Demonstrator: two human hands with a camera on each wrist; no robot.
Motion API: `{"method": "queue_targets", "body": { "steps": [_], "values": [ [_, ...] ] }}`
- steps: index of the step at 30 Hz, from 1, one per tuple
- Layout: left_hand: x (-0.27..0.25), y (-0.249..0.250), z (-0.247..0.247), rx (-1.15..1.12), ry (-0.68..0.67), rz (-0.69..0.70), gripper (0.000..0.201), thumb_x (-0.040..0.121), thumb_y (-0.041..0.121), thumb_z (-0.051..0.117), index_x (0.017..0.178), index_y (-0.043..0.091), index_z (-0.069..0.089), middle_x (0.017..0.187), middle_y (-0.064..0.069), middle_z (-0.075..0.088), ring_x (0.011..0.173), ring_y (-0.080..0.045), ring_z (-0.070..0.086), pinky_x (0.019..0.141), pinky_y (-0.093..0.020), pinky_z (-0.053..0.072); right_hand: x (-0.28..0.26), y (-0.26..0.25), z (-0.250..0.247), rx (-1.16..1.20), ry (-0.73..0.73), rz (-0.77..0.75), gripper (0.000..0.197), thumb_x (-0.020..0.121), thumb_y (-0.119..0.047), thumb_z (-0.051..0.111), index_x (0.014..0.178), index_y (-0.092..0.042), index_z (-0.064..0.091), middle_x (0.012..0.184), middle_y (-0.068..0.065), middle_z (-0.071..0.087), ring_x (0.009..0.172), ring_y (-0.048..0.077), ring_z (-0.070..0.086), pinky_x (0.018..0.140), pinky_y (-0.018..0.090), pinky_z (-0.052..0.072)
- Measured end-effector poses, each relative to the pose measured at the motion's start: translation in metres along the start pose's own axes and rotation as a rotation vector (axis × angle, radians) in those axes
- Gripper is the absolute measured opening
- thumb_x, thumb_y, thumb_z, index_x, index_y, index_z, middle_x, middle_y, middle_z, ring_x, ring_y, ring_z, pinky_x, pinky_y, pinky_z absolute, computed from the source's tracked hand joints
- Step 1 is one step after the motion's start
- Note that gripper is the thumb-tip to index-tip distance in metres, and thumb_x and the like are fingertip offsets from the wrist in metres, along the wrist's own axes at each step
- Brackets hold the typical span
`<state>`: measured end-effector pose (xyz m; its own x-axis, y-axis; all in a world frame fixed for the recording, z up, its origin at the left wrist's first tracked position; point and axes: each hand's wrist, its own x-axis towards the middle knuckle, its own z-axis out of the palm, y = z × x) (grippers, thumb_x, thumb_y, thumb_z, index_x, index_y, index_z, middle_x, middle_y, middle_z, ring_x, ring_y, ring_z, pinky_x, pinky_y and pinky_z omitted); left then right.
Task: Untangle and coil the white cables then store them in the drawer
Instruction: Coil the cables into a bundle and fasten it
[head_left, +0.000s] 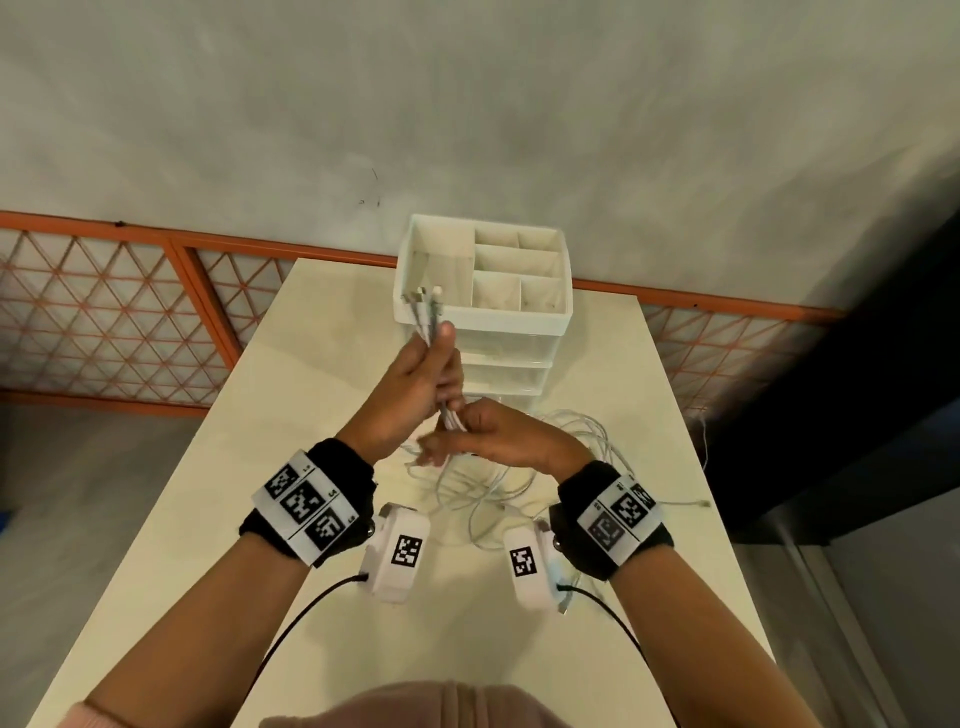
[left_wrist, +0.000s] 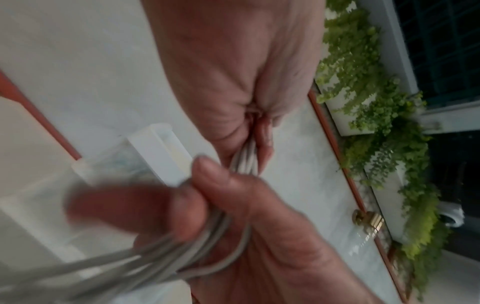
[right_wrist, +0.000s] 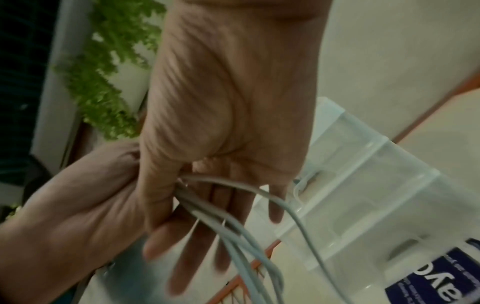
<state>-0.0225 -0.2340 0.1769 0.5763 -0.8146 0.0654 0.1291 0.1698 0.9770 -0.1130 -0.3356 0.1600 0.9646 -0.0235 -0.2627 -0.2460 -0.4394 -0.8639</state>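
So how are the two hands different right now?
The left hand is raised and grips the cables in a fist; the right hand sits lower and pinches them with its other fingers spread. The plug ends stick out above the left hand, while the loose loops hang below the right hand. Both hold the same cables.

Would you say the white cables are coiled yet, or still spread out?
Still spread: the white cables trail loose across the table.
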Motion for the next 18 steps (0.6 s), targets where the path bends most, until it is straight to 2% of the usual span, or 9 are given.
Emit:
{"method": "queue_targets", "body": {
  "steps": [3,5,7,10,13,14,16,17,18],
  "values": [
    [0.0,-0.008,-0.019,-0.171,0.18,0.009,0.038,0.1,0.03,0.034,0.067,0.013,0.038,0.055,0.006,0.038,0.053,-0.011,0.046,0.063,-0.025,0.052,-0.004,0.002,-0.007,-0.01,0.109,-0.034,0.024,0.095,-0.03,0.052,0.075,-0.021,0.062,0.062,-0.009,0.063,0.069,0.013,0.062,0.07,0.02,0.047],
    [-0.004,-0.018,-0.028,-0.182,0.264,-0.017,0.04,0.1,0.029,0.036,0.069,0.006,0.048,0.056,0.003,0.054,0.064,-0.015,0.064,0.07,-0.027,0.057,-0.005,0.001,-0.011,-0.087,0.193,-0.077,0.026,0.094,-0.039,0.052,0.072,-0.027,0.06,0.068,0.005,0.062,0.062,0.011,0.056,0.065,0.028,0.046],
    [-0.007,-0.029,-0.03,-0.155,0.328,-0.091,0.038,0.098,0.028,0.043,0.074,0.002,0.056,0.065,-0.004,0.063,0.075,-0.02,0.067,0.072,-0.025,0.058,-0.005,-0.004,-0.009,-0.143,0.276,-0.127,0.035,0.094,-0.045,0.048,0.069,-0.023,0.061,0.069,0.013,0.059,0.059,0.013,0.05,0.062,0.024,0.042],
    [-0.01,-0.038,-0.031,-0.154,0.365,-0.261,0.025,0.089,0.03,0.06,0.089,0.005,0.06,0.088,-0.016,0.057,0.081,-0.024,0.059,0.07,-0.024,0.055,-0.004,-0.015,-0.007,-0.172,0.347,-0.129,0.05,0.097,-0.045,0.04,0.065,-0.011,0.057,0.054,-0.005,0.049,0.05,0.007,0.042,0.057,0.017,0.036],
    [-0.012,-0.041,-0.031,0.047,0.382,-0.349,0.087,0.06,0.051,0.075,0.131,0.012,0.042,0.118,-0.01,0.044,0.105,-0.021,0.053,0.087,-0.031,0.047,-0.005,-0.018,-0.016,-0.171,0.343,-0.083,0.051,0.098,-0.04,0.041,0.056,-0.014,0.047,0.054,0.0,0.047,0.047,0.009,0.038,0.056,0.018,0.034],
    [-0.013,-0.041,-0.029,0.225,0.392,-0.292,0.089,0.065,0.05,0.074,0.137,0.016,0.035,0.131,-0.008,0.04,0.119,-0.021,0.046,0.099,-0.036,0.042,-0.005,-0.018,-0.019,-0.154,0.342,-0.059,0.051,0.098,-0.039,0.042,0.053,-0.016,0.044,0.051,-0.003,0.044,0.044,0.007,0.036,0.054,0.016,0.033],
    [-0.015,-0.032,-0.021,0.496,0.316,-0.123,0.042,0.09,0.04,0.055,0.127,0.021,0.051,0.139,-0.002,0.041,0.13,-0.015,0.039,0.107,-0.031,0.033,-0.007,-0.019,-0.025,-0.138,0.337,-0.028,0.051,0.098,-0.036,0.043,0.05,-0.017,0.04,0.046,-0.008,0.04,0.039,0.004,0.032,0.048,0.013,0.029],
    [-0.016,-0.026,-0.016,0.502,0.225,-0.086,0.034,0.097,0.039,0.042,0.114,0.019,0.063,0.13,0.0,0.053,0.122,-0.011,0.048,0.101,-0.024,0.037,-0.007,-0.019,-0.028,-0.144,0.332,-0.025,0.052,0.098,-0.035,0.043,0.049,-0.017,0.041,0.045,-0.008,0.04,0.039,0.004,0.033,0.048,0.013,0.03],
    [-0.018,-0.021,-0.01,0.442,0.136,-0.088,0.048,0.099,0.041,0.031,0.098,0.014,0.07,0.111,-0.001,0.067,0.107,-0.009,0.06,0.091,-0.019,0.042,-0.007,-0.02,-0.03,-0.149,0.324,-0.028,0.053,0.098,-0.034,0.042,0.049,-0.017,0.042,0.045,-0.008,0.042,0.039,0.004,0.034,0.05,0.014,0.031]
  ]
}}
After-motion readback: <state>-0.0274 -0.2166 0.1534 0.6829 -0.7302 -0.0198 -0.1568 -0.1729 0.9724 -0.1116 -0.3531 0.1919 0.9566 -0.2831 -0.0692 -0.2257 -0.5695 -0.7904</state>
